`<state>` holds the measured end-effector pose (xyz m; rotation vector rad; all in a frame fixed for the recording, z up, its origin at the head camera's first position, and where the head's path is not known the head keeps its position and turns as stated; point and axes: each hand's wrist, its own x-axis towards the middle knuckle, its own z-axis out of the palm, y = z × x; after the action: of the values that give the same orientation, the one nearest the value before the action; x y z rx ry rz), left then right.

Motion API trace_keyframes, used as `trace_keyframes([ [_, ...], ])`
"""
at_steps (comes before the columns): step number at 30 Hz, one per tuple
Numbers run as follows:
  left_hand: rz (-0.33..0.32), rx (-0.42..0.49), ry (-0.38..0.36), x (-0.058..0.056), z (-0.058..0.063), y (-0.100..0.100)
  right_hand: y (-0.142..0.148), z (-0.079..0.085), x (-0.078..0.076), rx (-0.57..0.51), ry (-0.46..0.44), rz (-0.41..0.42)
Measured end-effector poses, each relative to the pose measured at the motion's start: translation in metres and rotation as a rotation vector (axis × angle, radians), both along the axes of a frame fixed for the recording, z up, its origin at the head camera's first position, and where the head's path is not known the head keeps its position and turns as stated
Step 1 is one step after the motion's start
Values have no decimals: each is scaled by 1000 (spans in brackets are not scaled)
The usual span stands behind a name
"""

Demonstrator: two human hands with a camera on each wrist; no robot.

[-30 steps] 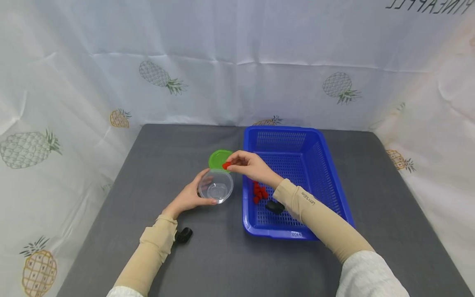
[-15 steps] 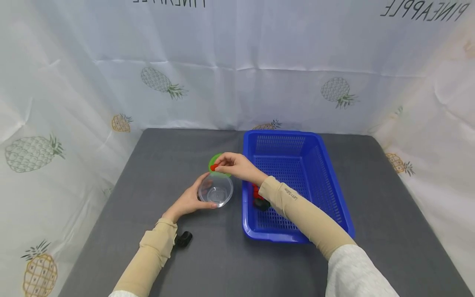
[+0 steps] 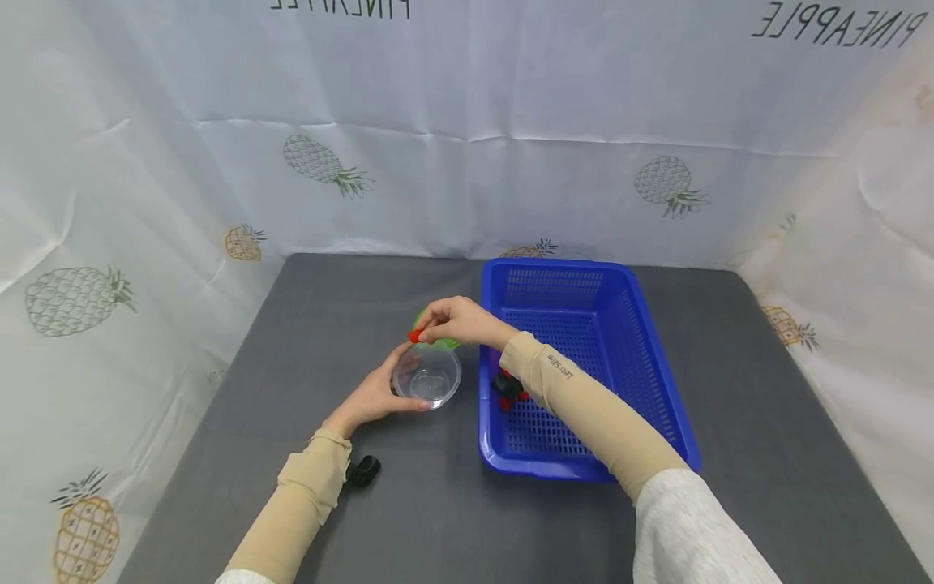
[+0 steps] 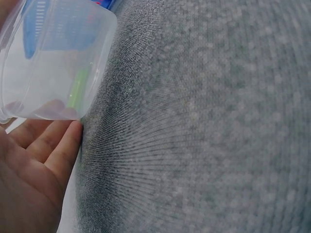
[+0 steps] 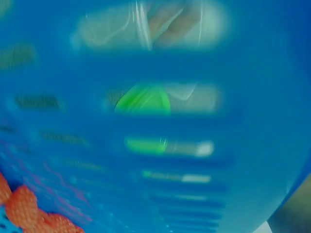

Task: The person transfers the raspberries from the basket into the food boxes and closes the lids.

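A clear plastic tub [image 3: 426, 377] stands on the grey table, with the thumb and fingers of my left hand [image 3: 370, 397] round its side. In the left wrist view, my fingertips lie along the tub wall close to the table cloth. My right hand [image 3: 461, 321] pinches a small red strawberry [image 3: 416, 336] at the tub's far rim. Behind the tub lies a round green lid [image 3: 448, 339], partly covered by that hand. Several more strawberries [image 5: 23, 206] sit in the blue basket [image 3: 660, 365], mostly hidden by my right forearm in the head view.
The slotted blue basket stands right of the tub, its left wall between tub and strawberries. A black wrist-worn device [image 3: 363, 470] shows under my left wrist, another [image 3: 507, 384] under the right. A white pineapple-print curtain [image 3: 467, 186] hangs behind the table.
My right hand has moved left with the strawberry, from above the lid to the tub's far rim. The left hand and the tub stay nearly in place.
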<state>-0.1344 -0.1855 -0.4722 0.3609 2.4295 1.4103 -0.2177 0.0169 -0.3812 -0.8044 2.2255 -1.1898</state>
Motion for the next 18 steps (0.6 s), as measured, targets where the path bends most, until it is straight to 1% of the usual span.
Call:
trace_keyframes([
  [3, 3, -6, -8, 0, 0, 0, -2, 3, -2, 35, -4, 42],
  [7, 15, -10, -14, 0, 1, 0, -3, 4, -4, 46, 6, 92],
  [9, 19, -11, -10, 0, 1, 0, -3, 3, -5, 53, 23, 105],
  [12, 6, -10, -1, 0, 1, 0, -2, 0, -8, 72, 32, 122],
  [15, -5, -10, 3, 1, 1, 0, -2, -3, -10, 112, 59, 150],
  [18, 6, -27, 1, 0, 1, 1, -2, -5, -10, 149, 99, 178],
])
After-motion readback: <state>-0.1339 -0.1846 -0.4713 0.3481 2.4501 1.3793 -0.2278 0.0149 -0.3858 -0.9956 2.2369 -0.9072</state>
